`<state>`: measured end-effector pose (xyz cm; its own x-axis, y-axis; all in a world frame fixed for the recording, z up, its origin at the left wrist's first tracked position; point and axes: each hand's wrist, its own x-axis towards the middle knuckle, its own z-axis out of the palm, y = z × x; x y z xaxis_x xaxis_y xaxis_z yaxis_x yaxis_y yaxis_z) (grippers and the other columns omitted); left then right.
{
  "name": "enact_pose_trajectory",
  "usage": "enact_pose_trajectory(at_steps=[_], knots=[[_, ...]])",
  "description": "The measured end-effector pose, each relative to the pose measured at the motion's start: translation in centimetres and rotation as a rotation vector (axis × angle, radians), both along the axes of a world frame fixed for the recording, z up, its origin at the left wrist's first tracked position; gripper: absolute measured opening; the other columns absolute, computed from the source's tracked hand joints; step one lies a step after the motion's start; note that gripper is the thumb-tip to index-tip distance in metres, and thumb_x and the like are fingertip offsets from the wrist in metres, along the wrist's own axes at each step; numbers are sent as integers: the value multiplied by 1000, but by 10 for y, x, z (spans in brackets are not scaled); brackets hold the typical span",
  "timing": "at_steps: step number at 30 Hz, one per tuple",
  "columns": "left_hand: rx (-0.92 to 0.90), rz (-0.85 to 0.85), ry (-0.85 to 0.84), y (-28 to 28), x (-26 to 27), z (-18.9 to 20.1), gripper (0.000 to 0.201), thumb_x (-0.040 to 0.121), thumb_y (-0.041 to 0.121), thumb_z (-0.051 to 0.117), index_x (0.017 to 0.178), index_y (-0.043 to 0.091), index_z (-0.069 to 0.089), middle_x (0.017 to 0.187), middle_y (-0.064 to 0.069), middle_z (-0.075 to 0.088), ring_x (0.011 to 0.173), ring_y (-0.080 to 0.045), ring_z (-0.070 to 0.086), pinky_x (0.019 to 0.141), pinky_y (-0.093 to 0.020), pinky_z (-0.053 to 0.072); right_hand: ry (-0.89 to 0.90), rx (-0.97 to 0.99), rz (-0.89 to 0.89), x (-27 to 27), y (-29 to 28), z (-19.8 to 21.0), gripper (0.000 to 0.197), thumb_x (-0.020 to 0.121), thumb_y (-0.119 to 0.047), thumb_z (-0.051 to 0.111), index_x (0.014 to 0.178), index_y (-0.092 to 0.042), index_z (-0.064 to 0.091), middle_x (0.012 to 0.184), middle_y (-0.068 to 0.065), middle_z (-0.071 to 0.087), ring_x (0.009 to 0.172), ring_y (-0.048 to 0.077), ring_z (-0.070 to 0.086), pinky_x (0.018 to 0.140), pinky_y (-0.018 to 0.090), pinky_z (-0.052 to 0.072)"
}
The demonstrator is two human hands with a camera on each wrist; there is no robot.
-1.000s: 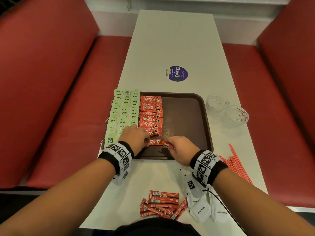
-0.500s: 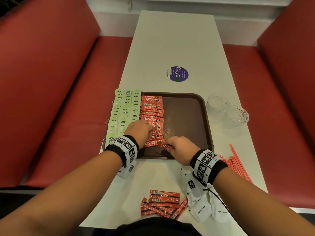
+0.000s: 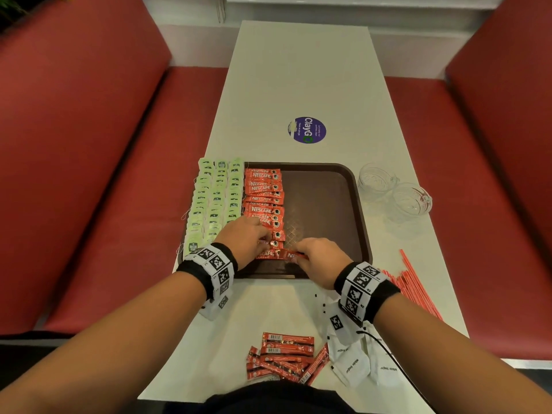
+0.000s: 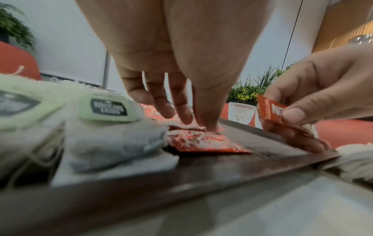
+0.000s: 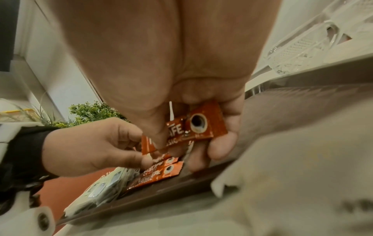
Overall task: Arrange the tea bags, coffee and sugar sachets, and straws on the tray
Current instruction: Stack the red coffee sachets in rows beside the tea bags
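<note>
A brown tray (image 3: 325,204) holds columns of green tea bags (image 3: 215,198) on its left and one column of red coffee sachets (image 3: 263,192) beside them. My left hand (image 3: 259,239) presses its fingertips (image 4: 186,119) down on the near sachets of that column. Just to the right, my right hand (image 3: 302,254) pinches one coffee sachet (image 5: 198,126) between thumb and fingers, low over the tray's near end. More coffee sachets (image 3: 283,357) and white sugar sachets (image 3: 355,366) lie loose at the table's near edge. Red straws (image 3: 415,285) lie right of the tray.
Two clear glass cups (image 3: 377,180) (image 3: 412,200) stand right of the tray's far corner. A purple round sticker (image 3: 307,130) is on the white table beyond the tray. Red bench seats (image 3: 119,204) flank the table on both sides.
My left hand has slid forward from the tray's near edge onto the coffee column. The right hand keeps its sachet and has shifted only slightly.
</note>
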<state>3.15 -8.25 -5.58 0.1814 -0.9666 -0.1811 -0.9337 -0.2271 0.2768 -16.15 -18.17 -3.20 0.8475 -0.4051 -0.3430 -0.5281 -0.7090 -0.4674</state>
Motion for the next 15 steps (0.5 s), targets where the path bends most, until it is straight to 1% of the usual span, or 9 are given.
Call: enact_pose_trajectory(at_steps=[2, 4, 5, 7, 9, 11, 13, 15], knots=[[-154, -31, 109, 4, -4, 8, 27, 97, 42, 57, 110, 24, 72, 105, 7, 66, 101, -14, 56, 89, -33, 47, -34, -24, -2, 1, -1, 2, 21, 102, -29, 52, 114, -22, 68, 104, -1, 67, 95, 21, 60, 83, 34, 48], [-220, -87, 202, 8, -10, 21, 27, 96, 44, 59, 107, 25, 73, 102, 10, 68, 97, -10, 57, 85, -30, 45, -62, 3, -4, 4, -1, 4, 21, 101, -28, 54, 113, -20, 69, 103, 1, 67, 94, 22, 61, 84, 37, 50], [-211, -126, 211, 9, -13, 25, 25, 94, 45, 61, 107, 26, 73, 101, 11, 69, 96, -9, 57, 84, -29, 44, -77, 27, -7, 6, 0, 5, 20, 101, -28, 56, 112, -18, 70, 101, 2, 67, 92, 21, 61, 85, 39, 50], [-162, -171, 162, 10, -18, 28, 22, 92, 41, 65, 107, 27, 73, 100, 10, 70, 95, -11, 58, 84, -27, 42, -111, 66, -20, 8, 2, 4, 19, 98, -28, 62, 109, -15, 70, 97, 1, 65, 88, 19, 59, 84, 39, 51], [-113, -122, 101, 13, -17, 25, 21, 94, 36, 64, 109, 26, 73, 101, 7, 70, 98, -14, 58, 84, -26, 39, -112, 85, -50, 9, 5, 4, 19, 94, -30, 67, 108, -17, 67, 98, -1, 64, 88, 16, 58, 85, 38, 52], [-72, -34, 51, 18, -12, 22, 20, 95, 35, 62, 110, 27, 72, 104, 6, 69, 101, -15, 59, 87, -28, 43, -94, 83, -110, 6, 9, 4, 28, 91, -33, 71, 114, -21, 61, 108, -4, 61, 96, 15, 60, 89, 35, 52], [-2, 53, 17, 26, -6, 19, 18, 95, 37, 61, 108, 29, 72, 102, 6, 67, 100, -17, 59, 92, -34, 46, -84, 52, -160, 1, 14, 2, 46, 89, -34, 73, 127, -23, 51, 122, -4, 54, 106, 15, 58, 94, 34, 52], [87, 81, -34, 34, -2, 15, 17, 95, 40, 61, 106, 32, 71, 99, 7, 67, 100, -17, 57, 93, -36, 43, -87, 19, -173, -4, 19, 1, 56, 88, -37, 73, 134, -23, 44, 128, -3, 45, 107, 16, 57, 94, 34, 52]])
